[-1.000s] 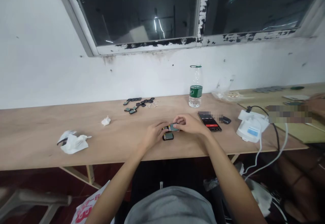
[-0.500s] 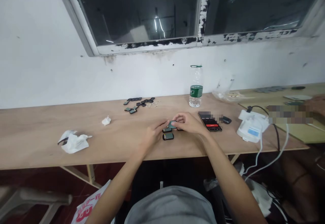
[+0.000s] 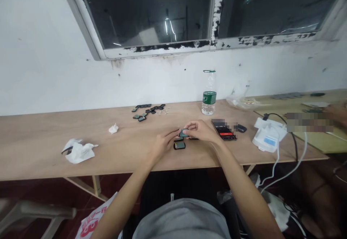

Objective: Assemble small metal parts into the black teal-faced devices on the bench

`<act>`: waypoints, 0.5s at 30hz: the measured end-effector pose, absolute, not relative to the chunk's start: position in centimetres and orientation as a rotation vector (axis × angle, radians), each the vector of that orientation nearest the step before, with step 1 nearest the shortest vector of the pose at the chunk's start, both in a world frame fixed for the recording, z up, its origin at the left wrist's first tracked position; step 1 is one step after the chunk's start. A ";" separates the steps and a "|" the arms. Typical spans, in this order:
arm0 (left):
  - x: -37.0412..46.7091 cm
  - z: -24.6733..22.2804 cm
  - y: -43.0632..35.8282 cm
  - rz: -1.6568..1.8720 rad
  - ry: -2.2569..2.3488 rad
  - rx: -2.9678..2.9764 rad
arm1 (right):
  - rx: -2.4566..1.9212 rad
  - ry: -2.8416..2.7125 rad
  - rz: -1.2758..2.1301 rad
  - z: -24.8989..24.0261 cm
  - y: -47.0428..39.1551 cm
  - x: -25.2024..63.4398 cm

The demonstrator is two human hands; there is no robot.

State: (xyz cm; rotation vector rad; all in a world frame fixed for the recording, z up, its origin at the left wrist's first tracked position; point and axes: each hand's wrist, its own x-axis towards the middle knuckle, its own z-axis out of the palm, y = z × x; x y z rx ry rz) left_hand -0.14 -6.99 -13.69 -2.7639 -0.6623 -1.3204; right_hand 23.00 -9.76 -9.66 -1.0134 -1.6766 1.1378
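The right hand [image 3: 202, 132] pinches a small grey-green rectangular screen part [image 3: 184, 133] between thumb and fingertips, just above the long pale plywood bench [image 3: 48, 159]. The left hand [image 3: 161, 145] meets it from eight o'clock, its fingertips closed against the part's near-left edge. Directly under the held part, at six o'clock, one black-framed part of the same kind [image 3: 179, 145] lies flat on the wood, near the bench's front edge.

At three o'clock of the hands, just apart from the right wrist, lies one black smartphone with a red bar on its screen [image 3: 223, 129]; beyond it sit one small dark oval object [image 3: 242, 128] and one white boxy device with cables [image 3: 268, 134]. At one o'clock stands one clear plastic bottle with a green label [image 3: 209, 94], upright and well apart. At eleven o'clock a scatter of roughly a dozen small dark parts [image 3: 148, 110] lies near the wall. To nine o'clock the wood is bare as far as two crumpled white tissues: a small one [image 3: 113, 128] and a larger one [image 3: 78, 151].
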 end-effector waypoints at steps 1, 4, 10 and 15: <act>-0.2 -13.7 -7.0 -1.324 -0.670 -2.761 | -1.021 -1.683 1.137 -9.6 -9.8 23.0; -0.5 -13.3 -6.8 -1.330 -0.770 -2.747 | -1.117 -1.723 1.080 -9.5 -9.8 23.2; -2.8 -12.1 -4.9 -1.181 -1.185 -2.779 | -1.364 -1.862 1.055 -10.2 -9.3 25.9; -5.3 -13.6 -2.3 -0.962 -1.441 -2.937 | -1.525 -1.887 1.160 -11.0 -9.0 27.5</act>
